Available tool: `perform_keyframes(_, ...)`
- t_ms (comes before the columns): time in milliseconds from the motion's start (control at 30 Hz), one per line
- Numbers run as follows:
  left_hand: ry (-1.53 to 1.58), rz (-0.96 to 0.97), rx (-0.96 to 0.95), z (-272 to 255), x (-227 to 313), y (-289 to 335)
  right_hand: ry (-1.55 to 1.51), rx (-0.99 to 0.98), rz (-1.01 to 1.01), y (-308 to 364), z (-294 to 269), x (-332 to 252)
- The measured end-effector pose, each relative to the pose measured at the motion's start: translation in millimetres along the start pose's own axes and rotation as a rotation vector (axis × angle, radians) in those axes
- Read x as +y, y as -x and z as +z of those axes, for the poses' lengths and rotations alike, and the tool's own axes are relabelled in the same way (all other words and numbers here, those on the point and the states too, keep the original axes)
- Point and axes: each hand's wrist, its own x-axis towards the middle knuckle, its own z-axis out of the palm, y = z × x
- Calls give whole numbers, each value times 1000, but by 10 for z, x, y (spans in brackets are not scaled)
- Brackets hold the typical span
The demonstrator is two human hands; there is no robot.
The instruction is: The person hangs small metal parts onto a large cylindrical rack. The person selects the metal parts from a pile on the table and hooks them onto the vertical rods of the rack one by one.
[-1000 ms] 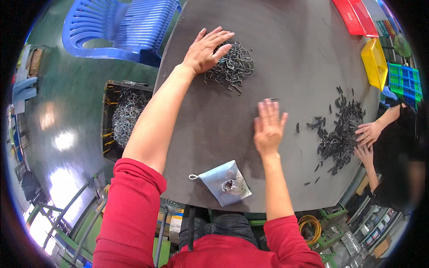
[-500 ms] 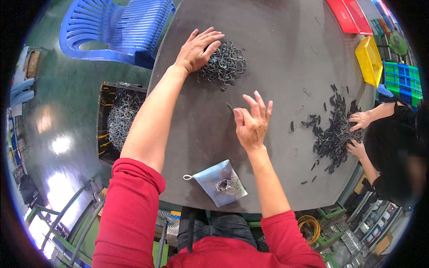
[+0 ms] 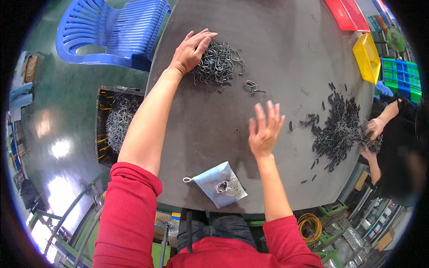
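Note:
My left hand [image 3: 189, 51] rests on the left side of a pile of bent metal wire hooks [image 3: 217, 64], its fingers stretched out over the far edge. My right hand [image 3: 266, 130] hovers above the table with fingers spread and nothing in them. Between it and the pile, a few loose hooks [image 3: 254, 87] lie together. One single hook [image 3: 237, 135] lies left of my right hand. Nearer to me sits a light-blue pouch [image 3: 220, 184] with a white loop and a dark round patch.
At the right, another person's hands [image 3: 374, 129] hold hooks beside a heap of black pieces and hooks [image 3: 337, 131]. Yellow [image 3: 366, 58] and red baskets [image 3: 346, 15] stand at the far right edge. A crate of hooks [image 3: 105, 127] and a blue chair [image 3: 111, 31] are left of the table [image 3: 201, 147].
My right hand has moved right and slightly nearer me. A few hooks now lie apart from the pile, to its right. The other person's hands have drawn hooks toward the table edge.

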Motion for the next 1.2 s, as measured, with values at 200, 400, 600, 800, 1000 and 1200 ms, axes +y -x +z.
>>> perform_keyframes(200,51,-20,28,-31,-12,-9,45,-70,-88,259,-28,-144)
perform_keyframes(400,53,13,31,-31,-34,-14,1,153,94,-289,37,73)
perform_keyframes(600,83,21,77,-46,-20,-16,-47,-118,129,-840,-16,239)
perform_keyframes(800,129,11,118,-43,-12,-9,116,-180,-114,-878,-174,175)
perform_keyframes(1000,133,22,141,-56,-15,-7,-19,62,-104,-778,-304,190)
perform_keyframes(1200,176,-14,167,-56,-2,-2,145,287,188,-678,-275,271)
